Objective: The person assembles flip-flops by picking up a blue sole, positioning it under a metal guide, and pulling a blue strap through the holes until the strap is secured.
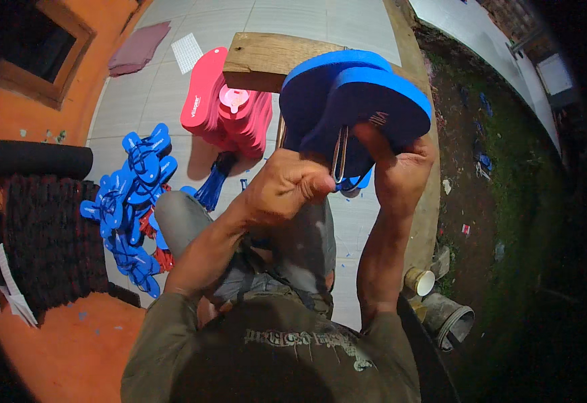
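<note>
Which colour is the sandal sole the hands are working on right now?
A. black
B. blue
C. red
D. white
B: the sandal sole gripped by the right hand is blue, while the left hand holds a thin metal tool against it; the red soles lie stacked on the floor behind.

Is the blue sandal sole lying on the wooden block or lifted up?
Lifted up: the right hand holds the blue sandal sole in the air, in front of the wooden block.
</note>
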Motion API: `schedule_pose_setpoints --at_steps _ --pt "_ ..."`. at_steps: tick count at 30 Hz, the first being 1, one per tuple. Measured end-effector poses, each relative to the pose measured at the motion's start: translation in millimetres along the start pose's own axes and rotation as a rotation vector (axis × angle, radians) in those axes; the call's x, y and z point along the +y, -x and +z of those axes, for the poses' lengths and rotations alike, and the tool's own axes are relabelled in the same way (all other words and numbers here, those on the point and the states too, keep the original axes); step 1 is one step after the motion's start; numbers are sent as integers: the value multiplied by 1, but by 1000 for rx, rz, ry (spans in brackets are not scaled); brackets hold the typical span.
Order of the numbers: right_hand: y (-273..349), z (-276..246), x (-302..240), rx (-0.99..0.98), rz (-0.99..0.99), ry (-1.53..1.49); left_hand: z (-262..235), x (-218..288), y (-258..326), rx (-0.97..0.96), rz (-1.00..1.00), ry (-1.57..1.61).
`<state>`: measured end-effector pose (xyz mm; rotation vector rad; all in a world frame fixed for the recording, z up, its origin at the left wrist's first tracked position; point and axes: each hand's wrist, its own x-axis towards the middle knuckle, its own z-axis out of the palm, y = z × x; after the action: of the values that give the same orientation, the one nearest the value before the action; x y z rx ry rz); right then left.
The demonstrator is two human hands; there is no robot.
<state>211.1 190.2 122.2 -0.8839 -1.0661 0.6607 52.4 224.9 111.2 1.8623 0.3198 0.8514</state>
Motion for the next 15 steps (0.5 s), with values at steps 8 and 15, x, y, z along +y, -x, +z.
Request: schedule_pose_setpoints --at_steps 8,15 --pt "0 4 -1 9 33 -47 27 11 6 449 -244 -39" --pt "1 5 -4 25 18 24 25 17 9 333 -325 -76"
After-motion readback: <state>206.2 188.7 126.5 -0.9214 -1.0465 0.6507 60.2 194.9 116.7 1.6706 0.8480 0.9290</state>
